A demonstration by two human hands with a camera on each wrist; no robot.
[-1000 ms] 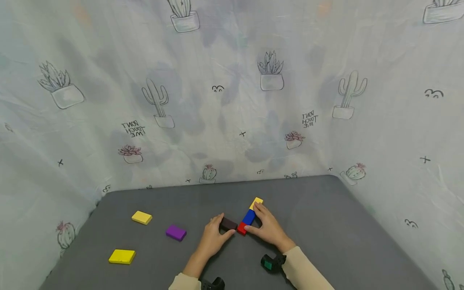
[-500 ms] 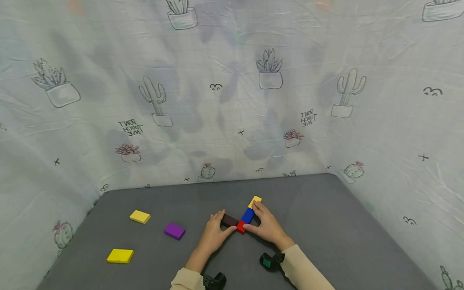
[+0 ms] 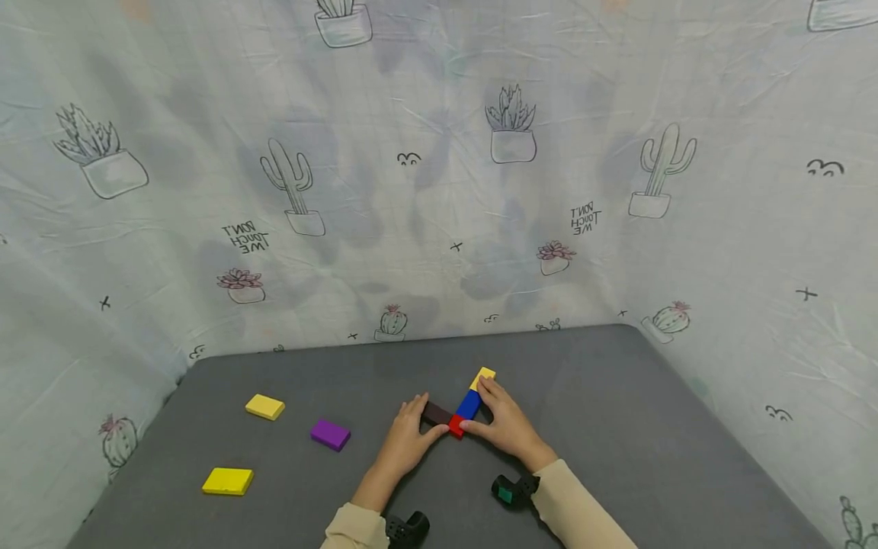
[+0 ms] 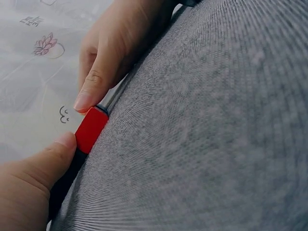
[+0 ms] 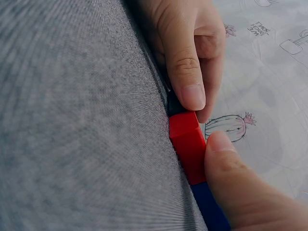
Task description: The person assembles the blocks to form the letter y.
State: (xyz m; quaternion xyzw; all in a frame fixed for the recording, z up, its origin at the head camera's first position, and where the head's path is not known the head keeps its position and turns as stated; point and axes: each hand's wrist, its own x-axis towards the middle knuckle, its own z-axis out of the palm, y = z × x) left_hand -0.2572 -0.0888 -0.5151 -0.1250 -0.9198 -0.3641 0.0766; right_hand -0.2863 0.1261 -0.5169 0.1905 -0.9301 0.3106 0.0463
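Note:
A dark brown block [image 3: 437, 415] lies between the thumb and fingers of my left hand [image 3: 402, 441]. Its right end meets the red block [image 3: 456, 428] at an angle. Red, blue [image 3: 469, 405] and yellow [image 3: 485, 374] blocks form a slanting row, end to end on the table. My right hand [image 3: 511, 429] holds this row, thumb at the red block and fingers by the yellow one. In the right wrist view, the red block [image 5: 189, 149] sits between the blue block [image 5: 210, 207] and the dark one, with both thumbs close to it.
To the left on the grey table [image 3: 617, 457] lie a purple block [image 3: 331, 435], a pale yellow block [image 3: 264, 407] and a bright yellow block [image 3: 228, 481]. A cloth with cactus drawings [image 3: 425, 191] hangs behind and at the sides.
My left hand has brought the dark brown block slightly right, up against the red block. The right hand keeps its hold on the row. The head view has shifted a little.

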